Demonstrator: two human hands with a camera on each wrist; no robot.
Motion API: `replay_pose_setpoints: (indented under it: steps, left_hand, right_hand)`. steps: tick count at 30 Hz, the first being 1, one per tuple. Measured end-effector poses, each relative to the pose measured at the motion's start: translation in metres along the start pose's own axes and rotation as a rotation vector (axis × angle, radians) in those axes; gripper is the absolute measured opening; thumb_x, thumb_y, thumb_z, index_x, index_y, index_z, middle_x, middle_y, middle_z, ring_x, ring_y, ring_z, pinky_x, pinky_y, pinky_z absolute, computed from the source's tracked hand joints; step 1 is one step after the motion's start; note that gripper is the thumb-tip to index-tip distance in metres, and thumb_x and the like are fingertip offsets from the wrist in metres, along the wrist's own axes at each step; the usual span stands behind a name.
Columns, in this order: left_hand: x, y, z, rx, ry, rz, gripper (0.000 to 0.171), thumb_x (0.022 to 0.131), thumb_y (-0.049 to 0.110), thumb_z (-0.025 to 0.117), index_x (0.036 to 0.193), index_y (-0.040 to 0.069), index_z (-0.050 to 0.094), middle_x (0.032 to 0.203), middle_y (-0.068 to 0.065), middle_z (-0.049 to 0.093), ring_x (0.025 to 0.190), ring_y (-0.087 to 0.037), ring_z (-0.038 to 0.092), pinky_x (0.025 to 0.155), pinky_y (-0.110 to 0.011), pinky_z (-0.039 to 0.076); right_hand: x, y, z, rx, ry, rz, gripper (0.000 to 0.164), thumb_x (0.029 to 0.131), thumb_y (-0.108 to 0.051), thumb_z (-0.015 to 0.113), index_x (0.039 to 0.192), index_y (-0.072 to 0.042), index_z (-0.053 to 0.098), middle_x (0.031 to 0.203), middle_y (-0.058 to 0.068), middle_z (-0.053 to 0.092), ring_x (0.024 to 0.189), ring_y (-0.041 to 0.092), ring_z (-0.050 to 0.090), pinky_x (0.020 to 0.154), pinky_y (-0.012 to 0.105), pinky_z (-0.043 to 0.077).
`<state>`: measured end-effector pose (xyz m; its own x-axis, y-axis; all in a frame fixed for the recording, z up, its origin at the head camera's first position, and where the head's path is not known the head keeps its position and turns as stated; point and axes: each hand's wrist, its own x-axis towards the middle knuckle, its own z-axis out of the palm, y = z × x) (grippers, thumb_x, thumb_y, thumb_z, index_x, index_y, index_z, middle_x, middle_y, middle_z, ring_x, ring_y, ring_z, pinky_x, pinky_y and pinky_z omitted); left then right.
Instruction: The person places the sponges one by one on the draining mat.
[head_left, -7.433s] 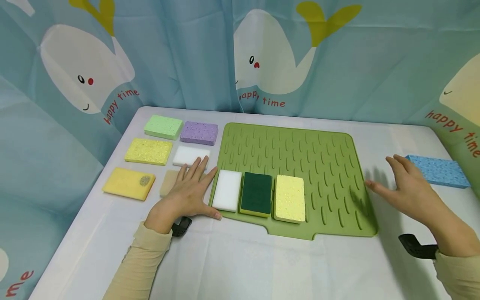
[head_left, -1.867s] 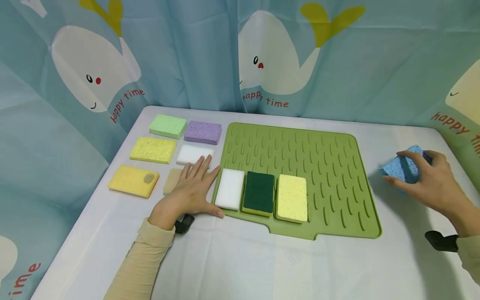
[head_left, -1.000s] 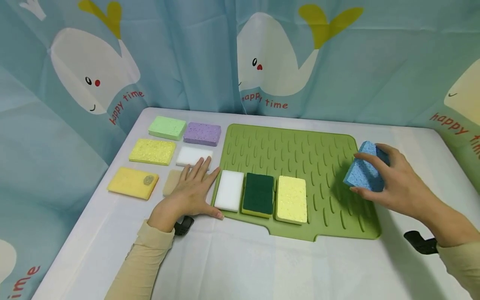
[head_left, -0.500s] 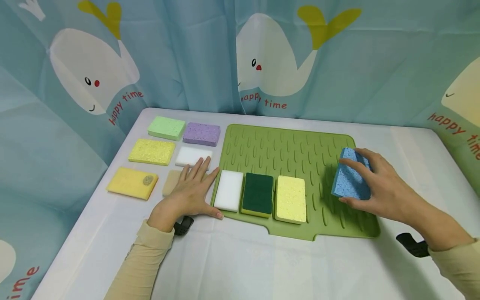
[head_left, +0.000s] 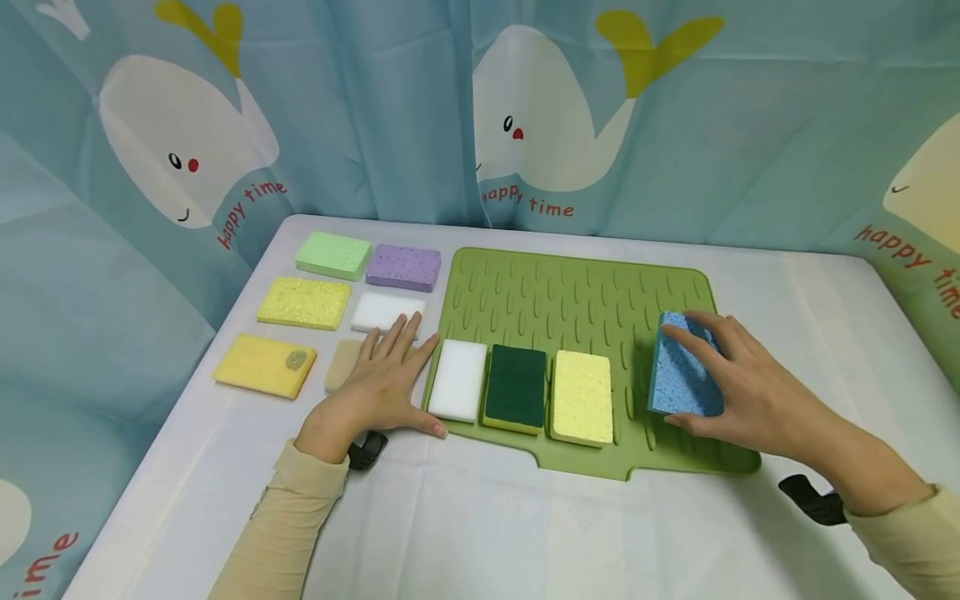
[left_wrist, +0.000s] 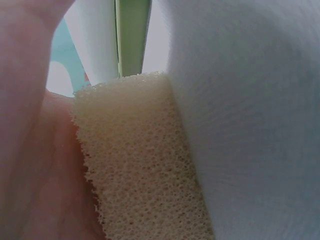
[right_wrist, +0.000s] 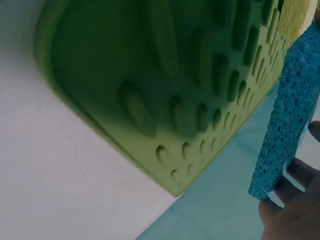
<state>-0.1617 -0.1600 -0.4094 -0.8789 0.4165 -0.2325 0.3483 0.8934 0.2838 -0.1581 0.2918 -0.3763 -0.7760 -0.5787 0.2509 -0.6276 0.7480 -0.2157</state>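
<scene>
- The blue sponge (head_left: 684,373) has come from the tabletop (head_left: 525,533), right of the mat (head_left: 577,304), to over the mat's right half.
- Over the last half second it has shifted a little further left and toward the person, and turned so its long side lies nearer to that of the pale yellow sponge (head_left: 582,397).
- The right hand (head_left: 761,396) pinches it between thumb and fingers; in the right wrist view it looks raised and tilted, so I judge it not yet set down.
- For the work in hand, that puts the carry across the tabletop mostly done, with the blue sponge near the row's right end but apart from it.
- The left hand (head_left: 375,393) has stayed put, fingers spread, beside the mat's left edge and partly over the beige sponge (left_wrist: 142,165); I cannot tell whether it presses on the mat.
- The white sponge (head_left: 457,381), green sponge (head_left: 515,386) and pale yellow sponge have not moved.
</scene>
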Motion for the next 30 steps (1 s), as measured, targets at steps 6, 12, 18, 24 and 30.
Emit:
replay_pose_setpoints:
  steps: [6,12,18,24,30]
  left_hand:
    - [0.000,-0.002,0.001,0.001,0.006,0.004,0.131,0.061,0.076,0.077,0.160,0.015,0.016,0.167,-0.015,-0.008,0.155,-0.035,-0.009,0.122,-0.062,-0.002]
    - [0.001,-0.003,0.001,-0.001,0.002,0.001,0.132,0.061,0.076,0.077,0.161,0.015,0.015,0.167,-0.014,-0.010,0.155,-0.034,-0.010,0.122,-0.061,-0.003]
    - [0.002,-0.004,0.002,0.002,0.004,0.002,0.132,0.061,0.076,0.077,0.160,0.015,0.015,0.167,-0.015,-0.009,0.155,-0.034,-0.010,0.122,-0.061,-0.003]
    - [0.001,-0.003,0.002,-0.001,0.009,0.002,0.132,0.060,0.076,0.077,0.161,0.016,0.015,0.167,-0.014,-0.009,0.155,-0.034,-0.010,0.122,-0.061,-0.003]
    - [0.002,-0.003,0.003,-0.014,0.006,-0.002,0.132,0.061,0.076,0.077,0.161,0.017,0.014,0.167,-0.013,-0.010,0.155,-0.033,-0.011,0.122,-0.060,-0.004]
  right_hand:
    - [0.000,-0.005,0.002,0.002,-0.049,-0.001,0.108,0.061,-0.037,0.091,0.153,-0.019,0.038,0.155,0.018,0.031,0.137,0.042,0.033,0.100,0.059,0.035]
    - [0.000,-0.012,0.007,-0.006,-0.062,-0.038,0.107,0.061,-0.040,0.091,0.152,-0.018,0.040,0.153,0.015,0.034,0.135,0.038,0.036,0.105,0.053,0.034]
    - [-0.001,-0.019,0.012,0.020,-0.093,-0.046,0.105,0.062,-0.045,0.091,0.151,-0.020,0.041,0.153,0.015,0.036,0.136,0.039,0.036,0.097,0.058,0.037]
    - [-0.003,-0.022,0.017,0.021,-0.102,-0.058,0.105,0.062,-0.047,0.091,0.151,-0.020,0.041,0.153,0.016,0.036,0.136,0.039,0.036,0.095,0.057,0.038]
    - [-0.003,-0.025,0.020,0.013,-0.103,-0.062,0.104,0.062,-0.048,0.091,0.150,-0.019,0.043,0.152,0.016,0.037,0.133,0.037,0.039,0.094,0.055,0.039]
